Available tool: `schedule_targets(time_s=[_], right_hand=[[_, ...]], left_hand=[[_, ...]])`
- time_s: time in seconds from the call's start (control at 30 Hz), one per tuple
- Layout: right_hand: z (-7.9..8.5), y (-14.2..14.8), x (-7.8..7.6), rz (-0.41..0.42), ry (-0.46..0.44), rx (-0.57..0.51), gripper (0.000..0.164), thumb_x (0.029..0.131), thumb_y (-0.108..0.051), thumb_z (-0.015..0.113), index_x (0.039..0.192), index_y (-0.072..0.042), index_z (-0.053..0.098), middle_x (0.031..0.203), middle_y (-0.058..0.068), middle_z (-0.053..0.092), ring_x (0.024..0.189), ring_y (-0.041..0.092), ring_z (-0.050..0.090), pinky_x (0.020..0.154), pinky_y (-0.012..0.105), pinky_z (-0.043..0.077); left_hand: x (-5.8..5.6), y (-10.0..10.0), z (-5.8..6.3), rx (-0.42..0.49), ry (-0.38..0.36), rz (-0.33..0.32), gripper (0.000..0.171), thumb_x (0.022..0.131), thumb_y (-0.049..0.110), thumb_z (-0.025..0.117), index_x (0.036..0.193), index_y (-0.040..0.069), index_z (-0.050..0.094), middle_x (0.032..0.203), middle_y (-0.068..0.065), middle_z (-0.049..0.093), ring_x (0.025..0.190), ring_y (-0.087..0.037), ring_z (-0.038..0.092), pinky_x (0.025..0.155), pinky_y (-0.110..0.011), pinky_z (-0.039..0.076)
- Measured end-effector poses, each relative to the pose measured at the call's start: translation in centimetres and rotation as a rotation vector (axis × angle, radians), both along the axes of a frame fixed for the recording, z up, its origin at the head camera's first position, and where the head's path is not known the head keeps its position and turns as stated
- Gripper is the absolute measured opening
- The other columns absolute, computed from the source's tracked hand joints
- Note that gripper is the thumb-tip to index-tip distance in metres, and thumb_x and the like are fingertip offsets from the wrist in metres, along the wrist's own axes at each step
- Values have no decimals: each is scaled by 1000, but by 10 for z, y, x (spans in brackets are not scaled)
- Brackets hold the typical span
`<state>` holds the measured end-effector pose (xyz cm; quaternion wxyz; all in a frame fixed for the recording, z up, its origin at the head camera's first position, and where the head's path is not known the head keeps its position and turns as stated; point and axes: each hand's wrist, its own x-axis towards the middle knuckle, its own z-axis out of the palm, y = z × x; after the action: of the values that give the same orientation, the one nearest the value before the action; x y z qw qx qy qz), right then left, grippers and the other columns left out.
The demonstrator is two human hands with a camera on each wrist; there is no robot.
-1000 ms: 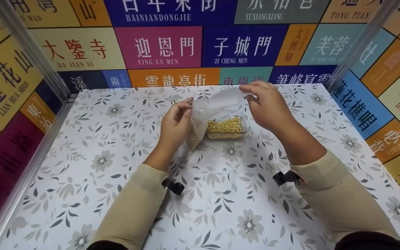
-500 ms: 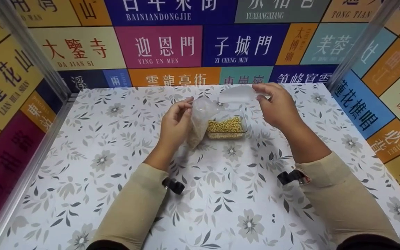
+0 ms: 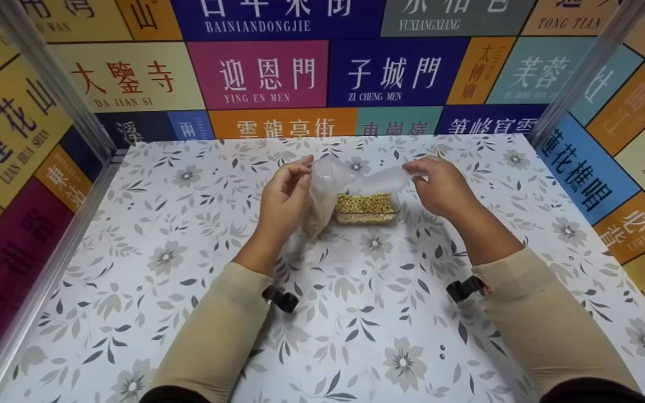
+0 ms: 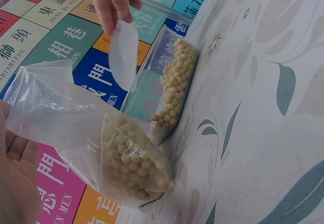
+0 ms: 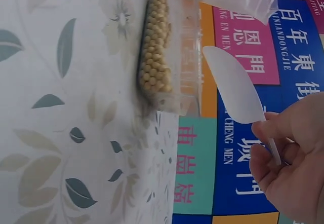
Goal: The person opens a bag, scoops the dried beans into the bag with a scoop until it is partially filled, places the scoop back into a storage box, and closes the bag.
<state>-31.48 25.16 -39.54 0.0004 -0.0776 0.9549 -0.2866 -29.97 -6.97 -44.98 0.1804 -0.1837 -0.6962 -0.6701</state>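
Note:
My left hand [image 3: 283, 196] holds the upper edge of a clear plastic bag [image 3: 322, 204] that stands on the table. Round yellowish beans fill the bottom of the bag, plainest in the left wrist view. Right beside it sits a clear rectangular container [image 3: 368, 220] with a layer of soybeans [image 3: 363, 201] in it. Between thumb and fingers, my right hand [image 3: 441, 186] pinches the handle of a white plastic scoop [image 5: 235, 84]. The scoop's blade is above the container's back part in the head view, and its tip points toward the bag.
A white tabletop [image 3: 356, 324] with grey flowers and leaves lies under everything. Behind it rises a wall of coloured sign panels [image 3: 266, 73], with more panels along both sides. Posts stand at the left [image 3: 68, 84] and right [image 3: 580, 73] back corners.
From the bag's mouth the scoop went right, away from the bag, then came down and back left over the container. The left hand and the bag have stayed in place.

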Motion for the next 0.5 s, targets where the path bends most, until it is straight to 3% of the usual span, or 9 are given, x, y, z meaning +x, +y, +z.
schedule_targets(time_s=[0.5], right_hand=[[-15, -10, -1, 86, 72, 104, 42, 103, 1, 51, 141, -6, 69, 139, 20, 68, 143, 45, 52, 127, 60, 38]], left_hand=[[-1, 0, -1, 7, 6, -2, 18, 109, 8, 59, 117, -6, 64, 147, -12, 68, 140, -18, 64, 121, -27, 50]])
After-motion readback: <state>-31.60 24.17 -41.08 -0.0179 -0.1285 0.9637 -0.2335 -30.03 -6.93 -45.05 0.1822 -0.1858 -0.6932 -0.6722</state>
